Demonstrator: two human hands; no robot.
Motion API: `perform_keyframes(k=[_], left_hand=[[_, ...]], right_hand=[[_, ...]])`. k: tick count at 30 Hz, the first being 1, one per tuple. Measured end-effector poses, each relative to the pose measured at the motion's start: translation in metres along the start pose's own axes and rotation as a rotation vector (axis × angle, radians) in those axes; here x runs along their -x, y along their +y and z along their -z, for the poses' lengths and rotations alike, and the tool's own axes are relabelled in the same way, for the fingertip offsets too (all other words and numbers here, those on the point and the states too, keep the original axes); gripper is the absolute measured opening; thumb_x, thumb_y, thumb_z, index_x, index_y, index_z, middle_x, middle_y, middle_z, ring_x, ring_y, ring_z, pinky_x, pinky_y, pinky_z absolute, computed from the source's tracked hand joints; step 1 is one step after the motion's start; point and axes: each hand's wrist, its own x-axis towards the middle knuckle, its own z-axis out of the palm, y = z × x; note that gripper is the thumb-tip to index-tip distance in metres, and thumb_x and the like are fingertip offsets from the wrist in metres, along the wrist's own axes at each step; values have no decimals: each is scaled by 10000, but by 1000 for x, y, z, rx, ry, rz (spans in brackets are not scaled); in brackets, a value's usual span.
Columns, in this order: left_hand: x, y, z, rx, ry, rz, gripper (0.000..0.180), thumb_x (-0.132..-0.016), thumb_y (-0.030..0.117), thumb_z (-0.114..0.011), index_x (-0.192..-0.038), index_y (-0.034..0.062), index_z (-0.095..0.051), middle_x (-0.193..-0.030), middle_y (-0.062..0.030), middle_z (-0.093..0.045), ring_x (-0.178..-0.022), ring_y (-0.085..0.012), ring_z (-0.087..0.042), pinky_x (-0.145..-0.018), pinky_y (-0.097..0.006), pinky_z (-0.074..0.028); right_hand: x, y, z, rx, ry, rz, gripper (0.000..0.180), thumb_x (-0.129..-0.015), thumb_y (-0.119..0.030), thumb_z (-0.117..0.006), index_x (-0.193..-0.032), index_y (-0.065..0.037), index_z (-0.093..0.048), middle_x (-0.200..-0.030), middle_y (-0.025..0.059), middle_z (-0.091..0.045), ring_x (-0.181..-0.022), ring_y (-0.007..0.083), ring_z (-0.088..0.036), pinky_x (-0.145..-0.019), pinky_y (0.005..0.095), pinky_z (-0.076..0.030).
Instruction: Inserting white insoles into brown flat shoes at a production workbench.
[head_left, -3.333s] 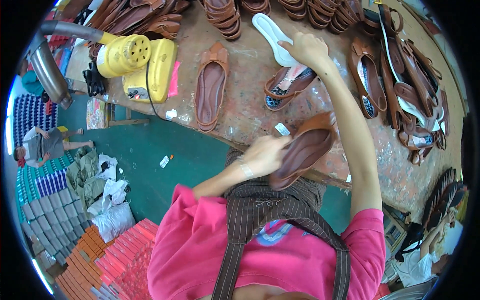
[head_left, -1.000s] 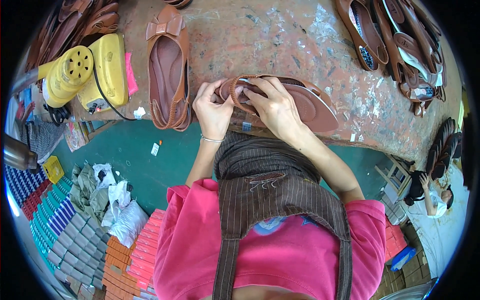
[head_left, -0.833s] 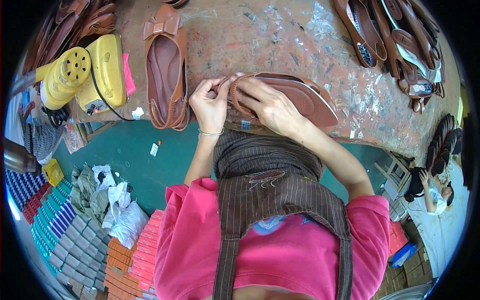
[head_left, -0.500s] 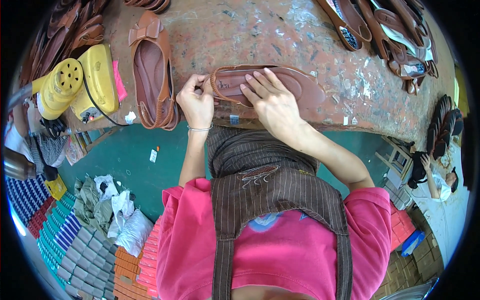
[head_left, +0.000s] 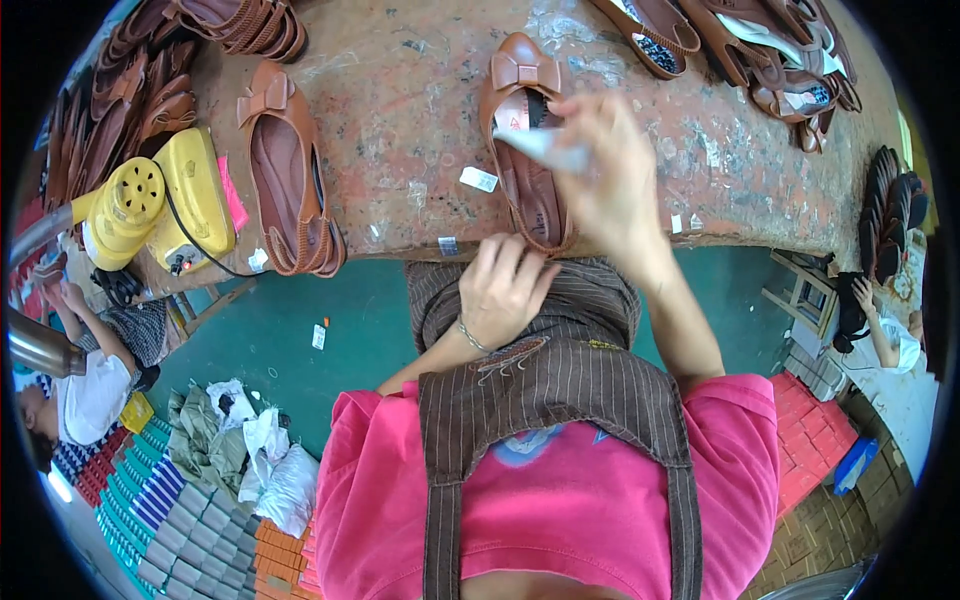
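on a stained workbench [head_left: 400,130], a brown bow-toed flat shoe [head_left: 527,150] lay before the worker; the right hand [head_left: 610,170] pinched a pale insole [head_left: 545,148] above it, the left hand [head_left: 503,290] rested half-curled, empty, at the bench edge.

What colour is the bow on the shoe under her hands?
Brown, like the shoe itself; the bow shows in the head view.

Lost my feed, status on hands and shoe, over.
Left hand resting at bench edge by brown bow shoe. Right hand over shoe, pinching pale strip, blurred. Small white tag lies beside shoe.
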Motion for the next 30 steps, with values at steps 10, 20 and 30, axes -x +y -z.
perform_keyframes(k=[10, 20, 30], left_hand=[[-2, -2, -23, -165, -280, -107, 547, -824, 207, -679, -1307, -18, -553, -1377, -204, -496, -1386, -331, -362, -1132, -642, -194], [-2, -6, -25, -140, -273, -101, 431, -873, 150, -506, -1279, 43, -600, -1477, -126, -440, -1444, -275, -295, -1133, -658, -166], [-13, -3, -13, -76, -169, -66, 268, -818, 80, -616, -1061, 31, -717, -1237, -114, -629, -1294, -284, -488, -1113, -599, -278]], right_hand=[[-24, 34, -51, 487, -308, -10, 511, -800, -4, -527, -1307, 59, -505, -1254, 208, -604, -1207, 352, -565, -1147, 579, -217], [-26, 36, -54, 579, -306, -10, 443, -805, -34, -528, -1222, 112, -500, -1107, 212, -609, -1096, 326, -602, -1131, 612, -214], [-20, 21, -56, 627, -341, -108, 660, -749, -22, -559, -1372, 122, -398, -1371, 266, -495, -1315, 383, -450, -1150, 621, -149]])
